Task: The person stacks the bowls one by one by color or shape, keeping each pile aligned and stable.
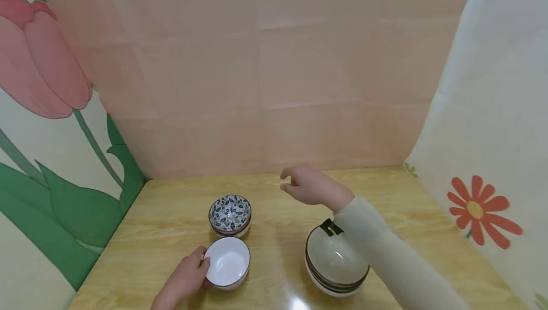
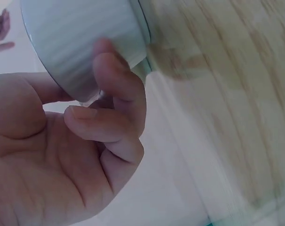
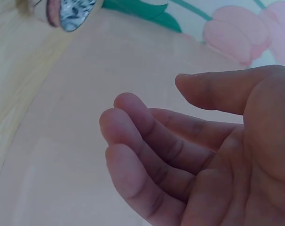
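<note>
A white bowl with a dark rim (image 1: 228, 262) is in my left hand (image 1: 186, 274), thumb at its rim and fingers against the outside. In the left wrist view, my left hand (image 2: 100, 127) has its fingers curled at the bowl's ribbed outer wall (image 2: 81, 42). Just behind it sits a small stack of bowls, the top one a blue-and-white leaf-patterned bowl (image 1: 230, 213). My right hand (image 1: 312, 187) hovers over the back of the table with nothing in it. In the right wrist view, the fingers of my right hand (image 3: 180, 155) are loosely bent, thumb apart.
To the right stands a stack of larger cream bowls with dark rims (image 1: 336, 257), partly hidden by my right sleeve (image 1: 385, 248). A dark tag (image 1: 331, 227) lies at its back rim. The wooden table (image 1: 162, 215) meets a pink backdrop (image 1: 257, 86) and printed side walls.
</note>
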The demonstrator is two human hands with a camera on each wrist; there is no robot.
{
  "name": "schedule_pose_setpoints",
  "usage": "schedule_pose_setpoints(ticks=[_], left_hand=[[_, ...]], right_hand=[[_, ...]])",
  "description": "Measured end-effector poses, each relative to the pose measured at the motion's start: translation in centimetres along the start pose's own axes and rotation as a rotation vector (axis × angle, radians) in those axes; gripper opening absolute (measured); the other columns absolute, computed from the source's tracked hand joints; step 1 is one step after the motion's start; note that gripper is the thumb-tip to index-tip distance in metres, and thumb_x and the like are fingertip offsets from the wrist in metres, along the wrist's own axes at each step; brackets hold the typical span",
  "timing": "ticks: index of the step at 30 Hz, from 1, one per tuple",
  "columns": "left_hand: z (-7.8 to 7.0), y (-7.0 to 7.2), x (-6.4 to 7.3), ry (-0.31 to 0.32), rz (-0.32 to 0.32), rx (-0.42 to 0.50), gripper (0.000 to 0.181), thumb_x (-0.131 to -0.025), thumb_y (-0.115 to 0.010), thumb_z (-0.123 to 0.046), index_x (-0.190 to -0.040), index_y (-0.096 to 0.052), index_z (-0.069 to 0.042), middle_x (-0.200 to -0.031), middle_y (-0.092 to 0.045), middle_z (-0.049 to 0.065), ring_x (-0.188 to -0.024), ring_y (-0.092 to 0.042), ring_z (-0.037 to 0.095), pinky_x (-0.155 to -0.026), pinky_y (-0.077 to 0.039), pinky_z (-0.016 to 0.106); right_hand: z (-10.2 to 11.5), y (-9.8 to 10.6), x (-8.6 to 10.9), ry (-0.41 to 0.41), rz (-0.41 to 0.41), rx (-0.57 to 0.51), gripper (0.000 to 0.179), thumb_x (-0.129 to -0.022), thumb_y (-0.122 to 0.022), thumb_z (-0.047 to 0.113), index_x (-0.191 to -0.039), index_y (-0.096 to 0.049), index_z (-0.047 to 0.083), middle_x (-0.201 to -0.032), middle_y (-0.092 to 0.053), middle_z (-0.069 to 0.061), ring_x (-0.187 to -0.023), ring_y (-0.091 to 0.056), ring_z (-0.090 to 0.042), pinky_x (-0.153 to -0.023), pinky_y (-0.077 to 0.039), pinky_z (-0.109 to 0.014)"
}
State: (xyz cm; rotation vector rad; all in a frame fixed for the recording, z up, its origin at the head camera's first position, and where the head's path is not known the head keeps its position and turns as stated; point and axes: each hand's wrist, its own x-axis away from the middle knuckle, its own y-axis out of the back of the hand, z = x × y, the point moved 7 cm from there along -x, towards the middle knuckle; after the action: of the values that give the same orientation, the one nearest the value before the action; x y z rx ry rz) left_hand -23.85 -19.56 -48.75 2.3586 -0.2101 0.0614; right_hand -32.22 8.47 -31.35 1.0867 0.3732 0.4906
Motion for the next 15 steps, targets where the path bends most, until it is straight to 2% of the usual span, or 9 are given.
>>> schedule_pose_setpoints(ticks=[3,6,9,12,15], left_hand=[[-0.3,0.3,-0.1,-0.009,-0.049,-0.045,0.028,-0.100,-0.054,-0.013,-0.118,-0.059,0.009,-0.105,-0.069,0.018,-0.092,-0.065,0.027,-0.079,-0.054,0.047],[-0.9,0.5,-0.2,-0.066,-0.076,-0.087,0.025,-0.100,-0.055,-0.012,-0.113,-0.063,0.008,-0.106,-0.070,0.019,-0.098,-0.066,0.032,-0.086,-0.052,0.053],[-1.3,0.5,-0.3,-0.103,-0.083,-0.107,0.022,-0.100,-0.055,-0.009,-0.110,-0.065,0.008,-0.104,-0.070,0.018,-0.099,-0.067,0.034,-0.087,-0.052,0.053],[-1.4,0.4,-0.2,-0.112,-0.086,-0.127,0.022,-0.099,-0.055,-0.008,-0.110,-0.065,0.008,-0.104,-0.071,0.018,-0.099,-0.067,0.034,-0.087,-0.052,0.053],[-1.4,0.5,-0.2,-0.112,-0.096,-0.134,0.017,-0.099,-0.056,-0.009,-0.105,-0.065,0.005,-0.097,-0.071,0.013,-0.090,-0.067,0.027,-0.080,-0.054,0.047]], right_hand=[[0.7,0.2,0.1,0.016,-0.001,-0.009,0.033,-0.101,-0.058,0.021,-0.127,-0.061,0.001,-0.072,-0.060,0.001,-0.058,-0.052,-0.012,-0.062,-0.047,-0.031],[1.0,0.4,0.3,0.010,-0.005,-0.016,0.032,-0.101,-0.059,0.020,-0.127,-0.061,0.001,-0.076,-0.062,0.000,-0.060,-0.053,-0.013,-0.061,-0.048,-0.030],[1.0,0.6,0.3,0.007,-0.013,-0.022,0.032,-0.100,-0.060,0.019,-0.126,-0.061,0.001,-0.078,-0.062,-0.001,-0.062,-0.054,-0.014,-0.062,-0.048,-0.030],[0.9,0.7,0.3,0.008,-0.015,-0.029,0.032,-0.100,-0.060,0.019,-0.126,-0.061,0.000,-0.079,-0.062,-0.002,-0.062,-0.054,-0.014,-0.061,-0.048,-0.030],[0.6,0.7,0.3,-0.003,-0.014,-0.037,0.033,-0.101,-0.059,0.019,-0.127,-0.061,0.000,-0.077,-0.062,-0.001,-0.061,-0.054,-0.014,-0.061,-0.048,-0.030]])
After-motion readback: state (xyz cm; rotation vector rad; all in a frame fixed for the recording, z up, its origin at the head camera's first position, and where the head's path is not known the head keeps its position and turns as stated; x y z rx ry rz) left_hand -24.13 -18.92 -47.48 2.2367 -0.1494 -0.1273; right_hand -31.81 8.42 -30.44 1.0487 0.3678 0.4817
